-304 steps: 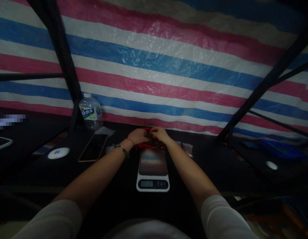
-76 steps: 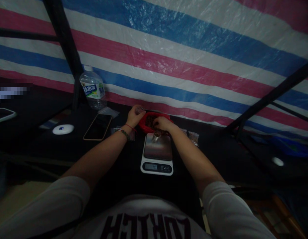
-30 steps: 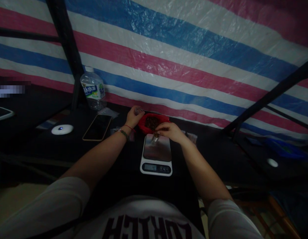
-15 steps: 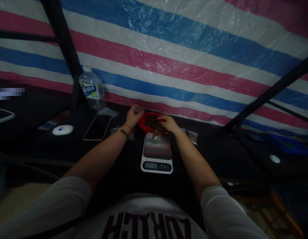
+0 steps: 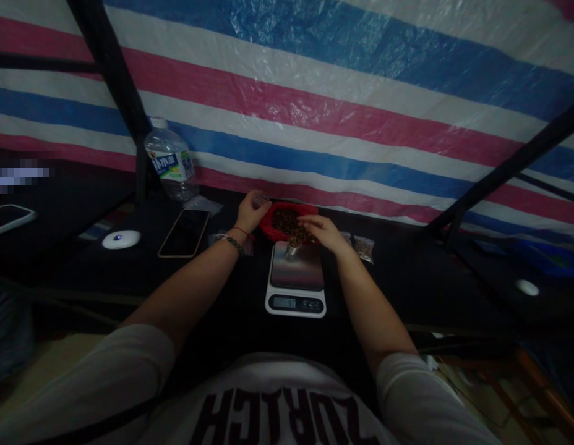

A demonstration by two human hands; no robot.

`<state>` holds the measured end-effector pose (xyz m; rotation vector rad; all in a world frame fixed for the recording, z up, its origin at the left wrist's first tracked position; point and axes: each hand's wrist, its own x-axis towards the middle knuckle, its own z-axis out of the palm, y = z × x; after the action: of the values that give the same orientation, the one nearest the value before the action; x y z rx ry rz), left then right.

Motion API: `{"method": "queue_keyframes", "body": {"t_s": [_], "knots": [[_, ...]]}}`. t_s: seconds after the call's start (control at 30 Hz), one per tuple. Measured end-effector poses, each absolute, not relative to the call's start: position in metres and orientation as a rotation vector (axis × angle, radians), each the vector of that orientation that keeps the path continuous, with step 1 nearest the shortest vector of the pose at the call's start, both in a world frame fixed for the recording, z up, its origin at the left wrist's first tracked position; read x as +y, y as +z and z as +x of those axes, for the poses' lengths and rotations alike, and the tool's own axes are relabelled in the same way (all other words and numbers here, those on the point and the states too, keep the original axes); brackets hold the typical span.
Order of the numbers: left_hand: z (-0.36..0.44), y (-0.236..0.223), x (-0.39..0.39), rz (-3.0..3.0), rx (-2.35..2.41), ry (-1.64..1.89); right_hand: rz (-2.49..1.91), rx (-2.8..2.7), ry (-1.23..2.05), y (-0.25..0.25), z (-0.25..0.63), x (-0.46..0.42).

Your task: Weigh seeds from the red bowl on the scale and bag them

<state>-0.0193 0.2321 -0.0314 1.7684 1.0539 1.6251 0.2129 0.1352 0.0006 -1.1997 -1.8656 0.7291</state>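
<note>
My left hand point(image 5: 251, 213) is closed around a small clear plastic cup point(image 5: 260, 199) at the left of a red bag point(image 5: 268, 226). The open bag holds a heap of small brown pieces point(image 5: 286, 219), too small to name. Over the bag's right side, my right hand point(image 5: 325, 232) has its fingertips pinched together beside the heap; what lies between them is hidden. A small metal cup point(image 5: 292, 250), filled with brown pieces, stands at the back of the white kitchen scale point(image 5: 297, 278). The scale's display is lit, its digits blurred.
Small clear packets lie right of the bag point(image 5: 364, 248) and under my left wrist. Further left are a phone point(image 5: 184, 233), a white round device point(image 5: 122, 240) and a large plastic bottle point(image 5: 172, 164). A striped sheet point(image 5: 333, 136) hangs behind the black table, between dark frame bars.
My right fingertips have come slightly nearer to the metal cup. My left hand keeps its hold on the clear cup. The whole view has shifted a little.
</note>
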Motion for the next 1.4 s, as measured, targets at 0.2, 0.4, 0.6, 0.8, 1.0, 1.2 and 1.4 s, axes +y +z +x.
{"method": "queue_keyframes", "body": {"t_s": [0.2,0.4,0.6,0.8,1.0,1.2,1.4], "knots": [[-0.020,-0.030,0.232,1.751,1.078,1.612,-1.115,-1.936,0.708,0.009,0.206,0.127],[-0.020,-0.030,0.232,1.744,1.044,1.631,-1.033,-1.930,0.926,0.005,0.207,0.123],[-0.020,-0.033,0.233,1.768,1.048,1.620,-0.970,-1.912,1.035,0.005,0.207,0.121],[-0.020,-0.034,0.234,1.770,1.040,1.620,-0.968,-2.025,1.000,0.013,0.209,0.116],[-0.020,-0.034,0.233,1.760,1.050,1.625,-0.962,-2.163,0.873,0.017,0.206,0.116],[-0.021,-0.036,0.236,1.788,1.057,1.625,-1.037,-2.094,0.934,0.008,0.206,0.120],[-0.021,-0.037,0.238,1.789,1.024,1.624,-1.031,-2.021,0.970,0.004,0.206,0.120]]}}
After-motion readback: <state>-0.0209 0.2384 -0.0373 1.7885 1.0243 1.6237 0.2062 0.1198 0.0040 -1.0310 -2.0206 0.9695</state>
